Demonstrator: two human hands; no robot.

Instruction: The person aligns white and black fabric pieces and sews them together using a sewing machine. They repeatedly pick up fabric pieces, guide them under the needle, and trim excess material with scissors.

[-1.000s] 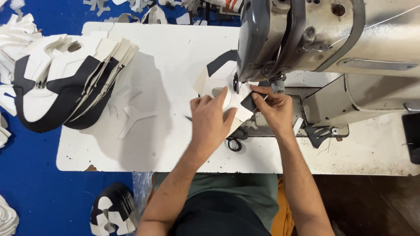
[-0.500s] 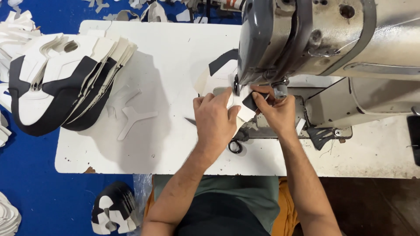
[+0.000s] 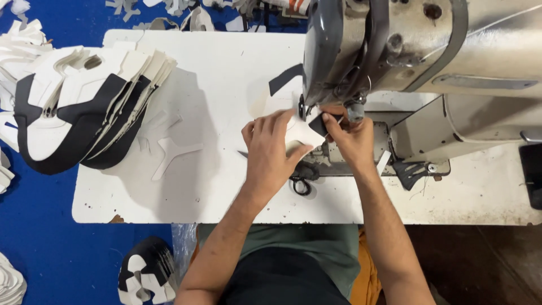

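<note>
- Near the middle of the frame, the left hand (image 3: 270, 151) lies flat, palm down and fingers spread, pressing on a white and black cut piece (image 3: 302, 133) that rests on the white table (image 3: 226, 85).
- Just right of it, the right hand (image 3: 351, 138) pinches the dark edge of that same piece between thumb and fingertips, right under the needle area of the sewing machine (image 3: 406, 51).
- The piece sits at the foot of the machine head, partly hidden by both hands; a black strip of it pokes out toward the upper left, beside the machine's grey end cover.
- The needle itself is hard to make out behind the fingers, so whether it touches the material cannot be told.
- Below the left hand, small black-handled scissors (image 3: 301, 183) lie on the table, near the front edge.
- At the left of the frame, a thick stack of white and black cut panels (image 3: 79, 118) rests on the table, fanned at its upper right corner.
- Between that stack and the left hand, a single white Y-shaped piece (image 3: 172, 152) lies flat and apart from both.
- At the lower left, off the table, another bundle of black and white pieces (image 3: 145, 277) sits on the blue floor (image 3: 51, 237).
- More loose white cuttings (image 3: 17, 39) lie along the upper left edge.
</note>
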